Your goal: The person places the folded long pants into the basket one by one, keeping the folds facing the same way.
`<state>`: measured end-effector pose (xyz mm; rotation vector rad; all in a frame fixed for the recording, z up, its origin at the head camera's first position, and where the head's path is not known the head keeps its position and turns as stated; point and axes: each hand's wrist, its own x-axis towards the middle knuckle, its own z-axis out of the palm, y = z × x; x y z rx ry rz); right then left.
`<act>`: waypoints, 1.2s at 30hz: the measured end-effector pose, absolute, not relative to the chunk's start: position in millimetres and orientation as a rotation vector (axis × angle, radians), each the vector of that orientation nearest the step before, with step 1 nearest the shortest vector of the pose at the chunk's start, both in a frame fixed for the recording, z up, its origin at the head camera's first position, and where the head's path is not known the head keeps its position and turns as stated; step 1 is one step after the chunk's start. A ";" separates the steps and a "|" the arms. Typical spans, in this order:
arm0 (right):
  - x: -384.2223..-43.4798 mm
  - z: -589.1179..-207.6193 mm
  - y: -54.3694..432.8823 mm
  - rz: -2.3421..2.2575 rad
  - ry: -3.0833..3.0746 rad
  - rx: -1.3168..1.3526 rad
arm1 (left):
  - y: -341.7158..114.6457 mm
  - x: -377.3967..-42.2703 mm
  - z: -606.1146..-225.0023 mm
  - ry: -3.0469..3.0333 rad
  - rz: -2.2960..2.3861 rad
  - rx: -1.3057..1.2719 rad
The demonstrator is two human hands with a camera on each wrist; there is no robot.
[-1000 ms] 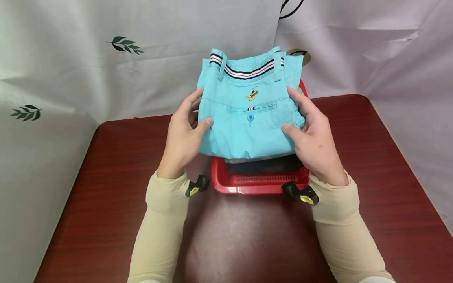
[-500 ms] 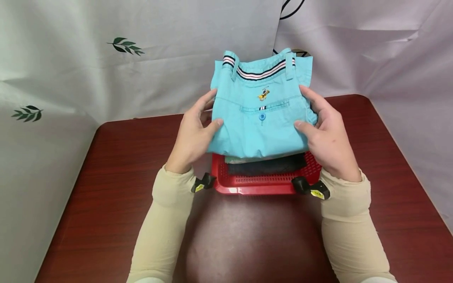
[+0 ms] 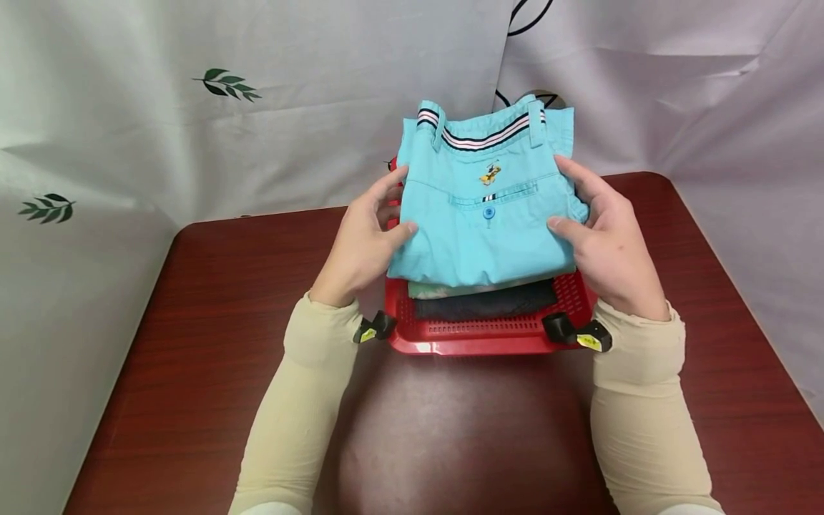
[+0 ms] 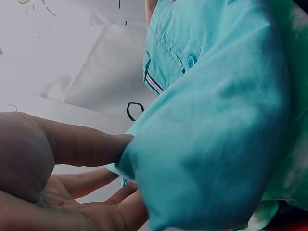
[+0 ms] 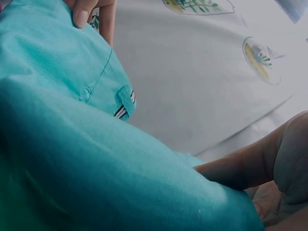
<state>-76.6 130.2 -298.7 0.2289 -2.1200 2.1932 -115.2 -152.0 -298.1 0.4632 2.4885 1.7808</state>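
Folded turquoise trousers [image 3: 483,236], with a striped waistband, a small embroidered figure and a blue button, are held between both hands. My left hand [image 3: 367,239] pinches their left edge, thumb on the front and fingers behind. On the opposite edge my right hand [image 3: 608,236] grips them the same way. Below them a red perforated basket [image 3: 476,345] holds a pale green folded cloth [image 3: 444,290] and a dark folded garment [image 3: 486,300]. In the left wrist view the trousers [image 4: 207,144] bulge close to the camera, with the green cloth [image 4: 288,163] beneath.
The basket stands on a dark red-brown table [image 3: 212,322] with rounded corners. A whitish curtain [image 3: 322,86] with leaf prints hangs behind the table and on both sides. A black cable [image 3: 531,28] shows at the back.
Both hands have carried the turquoise trousers to the right, and lately slightly downward, over the basket. More of the green cloth and dark garment shows below them. The grip is unchanged.
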 end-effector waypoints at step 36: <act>-94.8 -310.7 165.7 1.713 -2.869 0.250 | -159.3 -126.0 -305.0 2.703 1.249 0.402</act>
